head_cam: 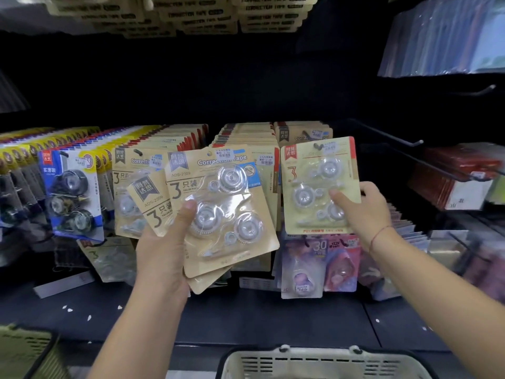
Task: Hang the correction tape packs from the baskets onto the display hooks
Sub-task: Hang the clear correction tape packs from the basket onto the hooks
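My left hand (166, 242) grips a fanned stack of tan correction tape packs (218, 209), thumb across the front pack's blister. My right hand (360, 206) pinches the right edge of a tan pack with red trim (314, 187), thumb on its blister; that pack hangs at the front of a hook row. Behind and left of it hang more rows of tan packs (246, 135). A cream basket (322, 362) sits at the bottom edge below my arms.
Blue and black tape packs (71, 192) hang at the left. Bare metal hooks (410, 143) jut out at the right above red packets (459, 173). Pink and purple packs (319, 263) hang lower. A green basket (24, 348) sits bottom left.
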Motion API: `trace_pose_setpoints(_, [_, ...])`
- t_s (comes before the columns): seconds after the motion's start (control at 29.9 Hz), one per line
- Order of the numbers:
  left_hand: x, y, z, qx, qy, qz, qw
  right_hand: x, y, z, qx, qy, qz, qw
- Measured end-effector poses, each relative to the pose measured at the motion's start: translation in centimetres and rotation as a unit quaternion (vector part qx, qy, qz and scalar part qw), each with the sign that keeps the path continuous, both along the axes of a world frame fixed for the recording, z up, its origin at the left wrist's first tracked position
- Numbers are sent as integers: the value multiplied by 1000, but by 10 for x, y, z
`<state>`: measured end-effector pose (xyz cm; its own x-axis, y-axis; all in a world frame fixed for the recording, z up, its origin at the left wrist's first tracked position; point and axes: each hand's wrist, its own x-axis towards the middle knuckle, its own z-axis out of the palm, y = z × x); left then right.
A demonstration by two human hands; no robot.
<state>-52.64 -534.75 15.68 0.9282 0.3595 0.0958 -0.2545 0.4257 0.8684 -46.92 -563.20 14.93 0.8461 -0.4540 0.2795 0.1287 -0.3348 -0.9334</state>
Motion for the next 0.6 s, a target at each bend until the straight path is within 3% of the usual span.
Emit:
trace_pose_setpoints(0.13, [1, -4, 1, -2, 8, 1, 1000, 44, -5, 2, -64, 59, -7, 996])
trace_pose_setpoints(0.5, [5, -12, -4, -1, 31, -21, 999, 113, 1, 12, -86, 231, -35, 969])
trace_pose_setpoints(0.6, [5, -13, -4, -1, 32, -20, 999, 99, 8, 8, -89, 207, -85, 971])
